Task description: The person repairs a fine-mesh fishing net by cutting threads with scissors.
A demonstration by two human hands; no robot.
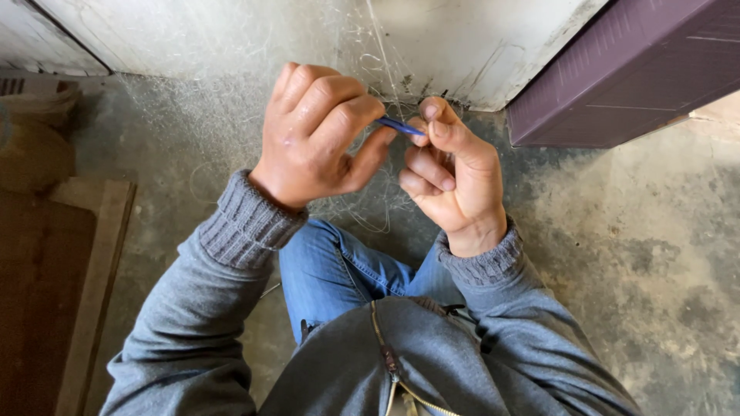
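Here, thin blue strip [401,125], pinched between left hand [316,135], right hand [451,173]

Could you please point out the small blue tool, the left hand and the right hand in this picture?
blue tool [401,125], head view, on the bare middle of its shaft between the two hands.
left hand [312,135], head view, on the back of the hand.
right hand [455,177], head view, on the palm side.

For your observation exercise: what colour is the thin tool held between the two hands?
Blue: the thin tool, pinched between left hand and right hand, shows best in the head view.
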